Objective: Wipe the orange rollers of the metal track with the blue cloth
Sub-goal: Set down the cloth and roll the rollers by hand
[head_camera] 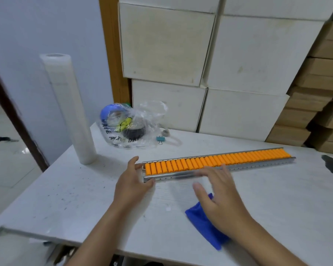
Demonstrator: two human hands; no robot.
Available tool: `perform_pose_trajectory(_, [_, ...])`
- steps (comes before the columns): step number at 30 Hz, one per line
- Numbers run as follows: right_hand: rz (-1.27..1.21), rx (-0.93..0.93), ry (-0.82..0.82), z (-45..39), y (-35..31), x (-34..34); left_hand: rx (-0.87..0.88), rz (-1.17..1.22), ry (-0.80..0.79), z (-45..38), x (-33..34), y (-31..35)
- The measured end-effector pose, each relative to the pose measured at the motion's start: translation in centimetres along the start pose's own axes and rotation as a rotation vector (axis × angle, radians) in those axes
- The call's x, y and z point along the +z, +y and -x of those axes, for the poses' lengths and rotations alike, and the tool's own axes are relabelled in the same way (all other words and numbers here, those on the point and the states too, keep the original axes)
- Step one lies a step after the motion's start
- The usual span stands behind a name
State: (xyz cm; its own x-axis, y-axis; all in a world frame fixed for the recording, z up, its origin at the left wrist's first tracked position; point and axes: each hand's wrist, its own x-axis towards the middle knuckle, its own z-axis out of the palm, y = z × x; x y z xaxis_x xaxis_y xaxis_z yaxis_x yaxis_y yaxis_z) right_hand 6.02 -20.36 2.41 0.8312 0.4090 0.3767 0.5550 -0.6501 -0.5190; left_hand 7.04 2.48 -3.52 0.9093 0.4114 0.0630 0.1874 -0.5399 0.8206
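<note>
Blue cloth [202, 221]: soft, light, lying under spread right hand [221, 196], ungripped. Left hand [132, 181] holds stiff metal track [258, 165] at its 9 o'clock end. Pinch cloth centrally.

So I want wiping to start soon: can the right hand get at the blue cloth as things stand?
Probably yes. The right hand hovers open right above the cloth, which lies loose on the table with nothing between them. The left hand holds the track's end.
</note>
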Motion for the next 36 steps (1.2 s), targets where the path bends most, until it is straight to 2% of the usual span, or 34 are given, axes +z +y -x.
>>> perform_pose_trajectory(2, [-0.046, -0.069, -0.118, -2.3, -1.8, 1.6, 0.010, -0.014, -0.032, -0.4, 0.0, -0.1])
perform_pose_trajectory(6, [0.034, -0.183, -0.395, -6.9, -3.6, 7.2, 0.001, 0.005, -0.093, -1.0, -0.2, -0.2])
perform_pose_trajectory(10, [0.168, -0.221, -0.468, -9.0, -2.8, 10.8, 0.016, -0.012, -0.077, -1.1, -0.2, -0.4])
perform_pose_trajectory(15, [0.266, -0.261, -0.424, -8.9, -0.2, 10.3, -0.029, 0.035, -0.078, -1.2, 0.0, -0.6])
perform_pose_trajectory(23, [0.353, -0.165, -0.385, -7.7, 7.5, 4.9, 0.015, -0.001, 0.021, -0.7, 0.5, -0.5])
perform_pose_trajectory(29, [0.371, 0.037, -0.266, -6.5, 16.3, -1.5, 0.013, -0.030, 0.010, -1.2, 0.4, -0.7])
perform_pose_trajectory(36, [0.496, 0.426, -0.052, -7.0, 27.5, -7.2, 0.015, -0.072, 0.013, -1.6, 0.5, -1.2])
